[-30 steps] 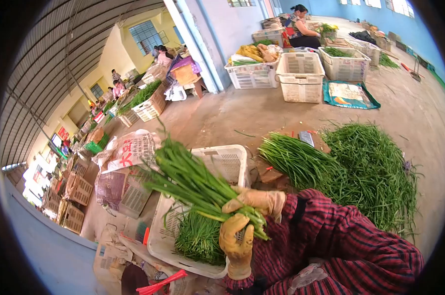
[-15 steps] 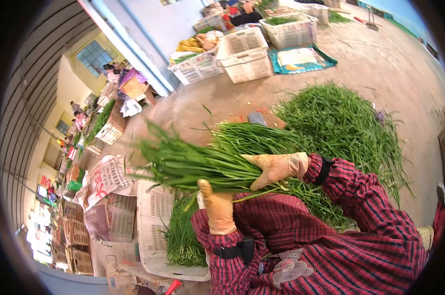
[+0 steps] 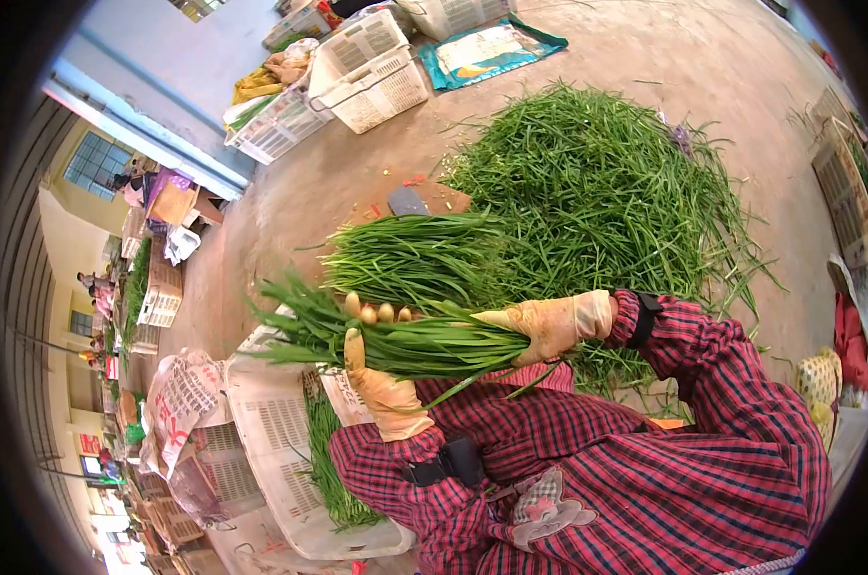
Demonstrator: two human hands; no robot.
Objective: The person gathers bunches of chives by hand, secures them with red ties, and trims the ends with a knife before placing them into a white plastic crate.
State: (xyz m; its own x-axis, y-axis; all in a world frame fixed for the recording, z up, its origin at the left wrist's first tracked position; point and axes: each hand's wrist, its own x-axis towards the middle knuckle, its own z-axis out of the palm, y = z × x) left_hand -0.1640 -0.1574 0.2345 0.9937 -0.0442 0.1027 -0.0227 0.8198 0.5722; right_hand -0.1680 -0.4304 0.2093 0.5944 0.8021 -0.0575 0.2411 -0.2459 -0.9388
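A bundle of long green leaves lies sideways between my two gloved hands. My left hand grips it near the leafy end, with the thumb in front and the fingertips showing behind. At the other end, my right hand is wrapped round the bundle. Just beyond it lies another laid-out bunch of greens, with a dark grey block behind. To the right of that bunch spreads a large loose heap of greens. Below my left hand, a white crate holds more greens.
White crates stand along the wall at the top, beside a teal sack. A printed sack covers crates at the left. More crates and a red bag are at the right edge. A person is far off.
The view has turned and shifted to the right. My left hand has closed round the bundle, its fingertips now showing behind it. My right hand still holds the other end.
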